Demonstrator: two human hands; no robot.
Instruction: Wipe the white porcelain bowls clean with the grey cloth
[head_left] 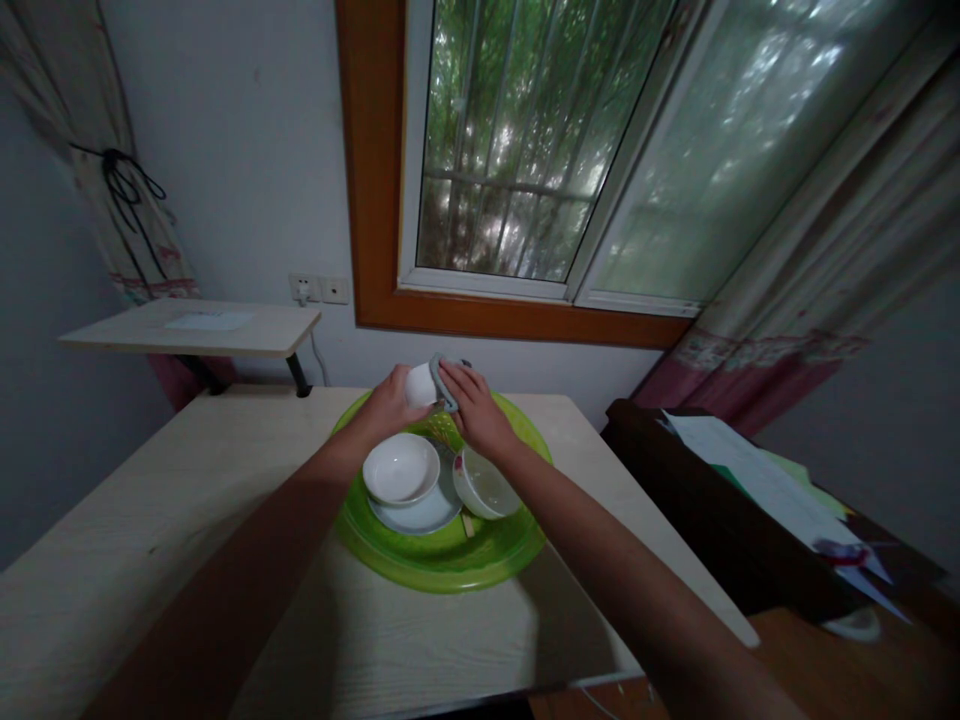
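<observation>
My left hand (388,405) is closed around a small white cup (421,387), held tilted on its side above the far part of a green basin (442,578). A grey cloth (444,384) is pressed against the cup's right end by my right hand (474,405), whose fingers fold over it. Inside the basin, a white bowl (401,470) sits on a white plate (420,515). Beside them, to the right, leans another white bowl (486,487) with a red pattern near its rim. A small light-brown piece (468,524) shows between the plate and that bowl.
The basin stands on a pale wooden table (247,450). A raised shelf (202,325) with a paper on it is at the back left. Behind are wall sockets (319,289) and a barred window (525,140). Papers (757,480) lie on dark furniture to the right.
</observation>
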